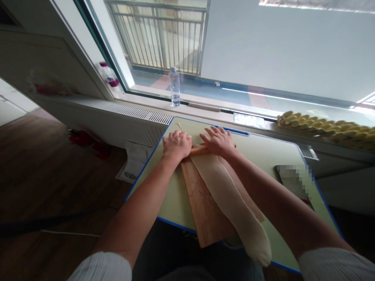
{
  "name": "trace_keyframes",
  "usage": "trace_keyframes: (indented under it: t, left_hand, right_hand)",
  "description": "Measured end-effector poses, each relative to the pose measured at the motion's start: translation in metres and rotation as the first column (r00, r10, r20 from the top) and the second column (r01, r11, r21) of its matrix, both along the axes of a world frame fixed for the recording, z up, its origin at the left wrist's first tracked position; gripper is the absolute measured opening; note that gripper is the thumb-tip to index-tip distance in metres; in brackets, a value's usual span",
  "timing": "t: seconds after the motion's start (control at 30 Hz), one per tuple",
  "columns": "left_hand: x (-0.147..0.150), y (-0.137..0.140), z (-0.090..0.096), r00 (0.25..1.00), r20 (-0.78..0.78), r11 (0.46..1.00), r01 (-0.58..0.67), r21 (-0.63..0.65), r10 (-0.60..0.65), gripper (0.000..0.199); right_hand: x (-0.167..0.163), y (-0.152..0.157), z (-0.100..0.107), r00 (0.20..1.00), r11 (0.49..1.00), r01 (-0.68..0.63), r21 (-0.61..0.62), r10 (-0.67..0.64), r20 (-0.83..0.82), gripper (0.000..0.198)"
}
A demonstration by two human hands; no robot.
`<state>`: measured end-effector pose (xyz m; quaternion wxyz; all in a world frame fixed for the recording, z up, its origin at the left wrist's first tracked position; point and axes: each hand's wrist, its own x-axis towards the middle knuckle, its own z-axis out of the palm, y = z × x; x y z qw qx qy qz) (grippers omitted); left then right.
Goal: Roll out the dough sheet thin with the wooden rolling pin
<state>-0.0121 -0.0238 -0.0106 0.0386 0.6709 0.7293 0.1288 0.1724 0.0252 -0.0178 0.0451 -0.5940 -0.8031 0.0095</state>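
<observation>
Left hand (pixel 177 144) is grasping one end of the rolling pin (pixel 199 151); right hand (pixel 218 140), fingers spread, is pressing the other, seemingly balancing force across the dough strip (pixel 219 187).

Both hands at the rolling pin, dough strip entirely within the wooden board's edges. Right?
Not entirely within: in the head view, the dough strip extends past the near edge of the wooden board. The left hand and right hand are at the rolling pin.
</observation>
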Motion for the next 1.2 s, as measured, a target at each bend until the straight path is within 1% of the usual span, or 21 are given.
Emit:
trace_keyframes:
  t: [0.17, 0.3, 0.4, 0.5, 0.6, 0.7, 0.9, 1.0, 1.1, 1.17, 1.2]
  left_hand:
    - [-0.005, 0.022, 0.000, 0.999, -0.024, 1.000, -0.021, 0.024, 0.022, 0.047]
    - [-0.008, 0.034, -0.001, 0.999, -0.026, 0.998, -0.042, 0.045, 0.043, 0.047]
    - [-0.008, 0.035, 0.000, 0.999, -0.018, 0.999, -0.033, 0.043, 0.034, 0.046]
    - [-0.006, 0.024, 0.000, 1.000, -0.007, 0.999, -0.008, 0.051, 0.008, 0.047]
    - [-0.002, 0.006, -0.002, 1.000, 0.005, 0.997, 0.019, 0.071, -0.019, 0.047]
    - [0.006, -0.018, -0.007, 0.999, 0.000, 0.995, 0.043, 0.093, -0.043, 0.051]
    - [0.027, -0.080, -0.015, 0.997, -0.030, 0.989, 0.079, 0.124, -0.076, 0.058]
    - [0.035, -0.119, -0.019, 0.987, -0.049, 0.976, 0.160, 0.145, -0.155, 0.064]
    - [0.038, -0.158, -0.021, 0.970, -0.058, 0.957, 0.243, 0.161, -0.237, 0.066]
    - [0.039, -0.177, -0.022, 0.957, -0.056, 0.942, 0.289, 0.172, -0.284, 0.065]
    - [0.038, -0.183, -0.023, 0.953, -0.051, 0.936, 0.303, 0.181, -0.299, 0.064]
  right_hand:
    - [-0.005, 0.013, 0.006, 1.000, 1.000, -0.022, -0.020, 0.022, 0.019, 0.068]
    - [-0.009, 0.025, 0.005, 1.000, 0.999, 0.004, -0.037, -0.005, -0.012, 0.066]
    - [-0.008, 0.027, 0.002, 0.999, 1.000, 0.010, -0.025, -0.010, -0.036, 0.066]
    - [-0.005, 0.019, -0.001, 0.998, 1.000, 0.008, -0.001, -0.008, -0.056, 0.067]
    - [0.000, 0.002, -0.001, 0.999, 0.999, 0.034, -0.006, -0.035, -0.042, 0.067]
    - [0.007, -0.022, -0.001, 0.999, 0.999, 0.036, -0.005, -0.036, 0.005, 0.070]
    - [0.029, -0.081, -0.006, 0.999, 0.999, 0.033, 0.034, -0.034, 0.028, 0.067]
    - [0.044, -0.118, -0.010, 0.999, 0.997, 0.026, 0.075, -0.028, 0.023, 0.065]
    - [0.061, -0.156, -0.013, 1.000, 0.991, -0.008, 0.132, 0.006, 0.018, 0.063]
    - [0.069, -0.177, -0.013, 1.000, 0.986, -0.019, 0.165, 0.018, 0.009, 0.062]
    - [0.072, -0.184, -0.012, 1.000, 0.985, -0.015, 0.172, 0.015, 0.002, 0.062]
